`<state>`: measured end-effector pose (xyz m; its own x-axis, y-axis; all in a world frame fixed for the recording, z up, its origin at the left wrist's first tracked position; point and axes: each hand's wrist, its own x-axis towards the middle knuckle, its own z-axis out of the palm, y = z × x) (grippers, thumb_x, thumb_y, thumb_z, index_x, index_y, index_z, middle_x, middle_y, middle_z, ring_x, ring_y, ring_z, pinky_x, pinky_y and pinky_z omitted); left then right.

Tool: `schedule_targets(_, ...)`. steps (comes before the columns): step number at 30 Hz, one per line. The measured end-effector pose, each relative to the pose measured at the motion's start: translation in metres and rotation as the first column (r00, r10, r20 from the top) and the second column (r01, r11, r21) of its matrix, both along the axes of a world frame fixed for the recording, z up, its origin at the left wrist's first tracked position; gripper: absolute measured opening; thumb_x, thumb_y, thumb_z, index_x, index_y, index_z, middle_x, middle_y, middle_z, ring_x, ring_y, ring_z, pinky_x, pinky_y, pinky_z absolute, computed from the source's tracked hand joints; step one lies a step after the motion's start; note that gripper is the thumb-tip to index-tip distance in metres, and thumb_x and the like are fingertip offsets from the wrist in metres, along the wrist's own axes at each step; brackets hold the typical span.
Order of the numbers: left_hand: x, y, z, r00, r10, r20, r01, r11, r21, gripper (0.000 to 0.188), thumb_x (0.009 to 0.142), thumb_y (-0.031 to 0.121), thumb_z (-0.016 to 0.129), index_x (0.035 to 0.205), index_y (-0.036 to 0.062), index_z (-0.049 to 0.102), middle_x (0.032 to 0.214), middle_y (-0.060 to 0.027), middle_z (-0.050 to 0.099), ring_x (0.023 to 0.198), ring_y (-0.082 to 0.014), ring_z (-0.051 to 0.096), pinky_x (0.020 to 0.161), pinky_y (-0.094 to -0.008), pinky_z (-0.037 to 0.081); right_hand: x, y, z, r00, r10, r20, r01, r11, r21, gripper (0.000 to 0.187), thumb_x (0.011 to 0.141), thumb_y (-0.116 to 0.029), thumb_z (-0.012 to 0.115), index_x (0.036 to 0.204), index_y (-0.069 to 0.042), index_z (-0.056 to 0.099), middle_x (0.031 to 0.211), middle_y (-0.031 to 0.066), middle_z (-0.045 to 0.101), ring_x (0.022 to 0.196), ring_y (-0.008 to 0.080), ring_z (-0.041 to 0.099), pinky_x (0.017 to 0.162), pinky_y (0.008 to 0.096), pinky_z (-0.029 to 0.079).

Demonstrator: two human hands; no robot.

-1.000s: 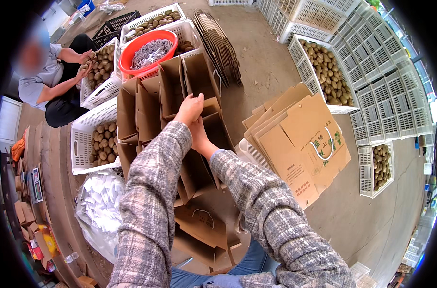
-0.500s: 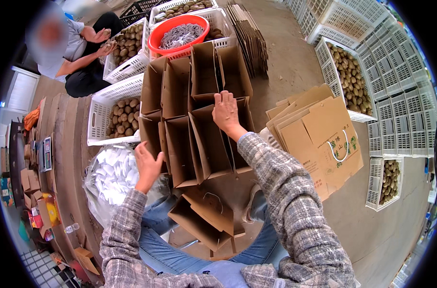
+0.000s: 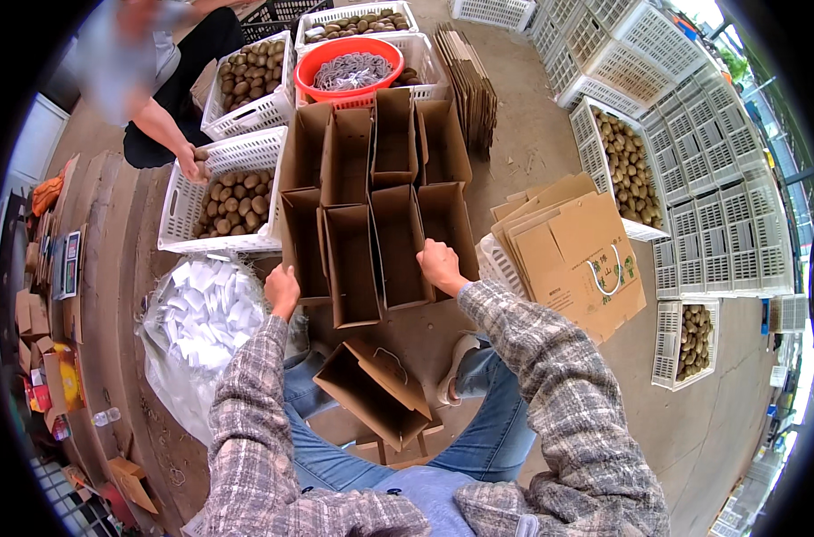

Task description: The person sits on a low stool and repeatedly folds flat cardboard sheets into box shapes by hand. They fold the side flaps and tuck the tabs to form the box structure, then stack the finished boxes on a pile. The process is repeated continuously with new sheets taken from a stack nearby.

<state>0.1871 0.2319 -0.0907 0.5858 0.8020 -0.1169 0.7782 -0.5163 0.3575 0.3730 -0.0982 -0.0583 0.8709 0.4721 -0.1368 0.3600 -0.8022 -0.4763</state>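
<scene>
1. Step in hand, as judged: squaring up a block of open brown cardboard boxes [image 3: 375, 206] standing upright on the floor [image 3: 532, 161] in front of the seated person's knees.
2. Left hand [image 3: 281, 291] set against the near-left box [image 3: 301, 242] at the block's corner; fingers turned away from the camera, so cannot tell how far closed or whether gripping.
3. Right hand [image 3: 441, 266] on the near rim of the near-right box [image 3: 447, 219]; fingers curled over the edge and closed on it.
4. Next move, as a judgement: calls for even pressure from both sides, so that the thin walls do not buckle and the rows stay tight.
5. Count of upright boxes: eight, in two rows of four, touching.
6. One more loose box [image 3: 371, 394] lying tilted over the lap, apart from both hands.
7. Crates of brown fruit [image 3: 232, 201]: six made out around the block; one red basin [image 3: 353, 67] resting on a far crate.
8. One stack of flat cartons [image 3: 568, 251] just right of the block; one bag of white wrappers [image 3: 201, 313] at the left.
9. A second person's hand [image 3: 192, 166] at a left crate, well apart.
</scene>
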Motion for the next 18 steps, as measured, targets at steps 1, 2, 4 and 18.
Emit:
schedule_targets(1, 0.001, -0.001, 0.003, 1.000, -0.004, 0.028, 0.004, 1.000, 0.014, 0.029, 0.094, 0.032, 0.064, 0.109, 0.0087, 0.072, 0.100, -0.0192, 0.073, 0.096, -0.0404, 0.069, 0.083, -0.0515, 0.053, -0.002, 0.007, -0.001, 0.998, -0.030, 0.048, 0.030, 1.000, 0.010, 0.021, 0.089, -0.020, 0.061, 0.086, 0.001, 0.063, 0.083, 0.0254, 0.070, 0.079, 0.0438, 0.070, 0.075, 0.0517, 0.057)
schedule_targets(2, 0.005, 0.000, 0.004, 0.998, 0.023, 0.052, -0.023, 1.000, -0.001, 0.030, 0.094, 0.031, 0.064, 0.110, 0.0079, 0.072, 0.099, -0.0196, 0.073, 0.095, -0.0408, 0.069, 0.082, -0.0518, 0.053, 0.003, 0.014, -0.002, 0.993, -0.064, 0.103, 0.062, 0.998, 0.025, 0.020, 0.090, -0.019, 0.061, 0.086, 0.001, 0.061, 0.080, 0.0245, 0.070, 0.076, 0.0436, 0.070, 0.072, 0.0510, 0.057)
schedule_targets(4, 0.007, 0.005, 0.008, 0.998, 0.033, 0.062, -0.031, 0.999, -0.032, 0.029, 0.094, 0.031, 0.063, 0.111, 0.0081, 0.072, 0.100, -0.0198, 0.073, 0.095, -0.0411, 0.068, 0.083, -0.0518, 0.053, 0.011, 0.025, -0.003, 0.963, -0.106, 0.247, 0.099, 0.994, 0.040, 0.018, 0.091, -0.018, 0.060, 0.085, -0.001, 0.058, 0.071, 0.0219, 0.069, 0.067, 0.0413, 0.070, 0.064, 0.0477, 0.058)
schedule_targets(18, -0.033, -0.127, 0.079, 0.304, -0.910, -0.282, 0.953, 0.290, 0.093, 0.086, 0.074, 0.051, 0.075, 0.135, -0.0042, 0.050, 0.130, -0.0217, 0.057, 0.129, -0.0328, 0.049, 0.122, -0.0536, 0.012, 0.022, 0.019, -0.001, 0.996, -0.060, -0.064, 0.052, 0.991, -0.122, 0.034, 0.085, -0.026, 0.067, 0.105, 0.001, 0.062, 0.099, 0.0269, 0.070, 0.097, 0.0433, 0.069, 0.086, 0.0507, 0.056)
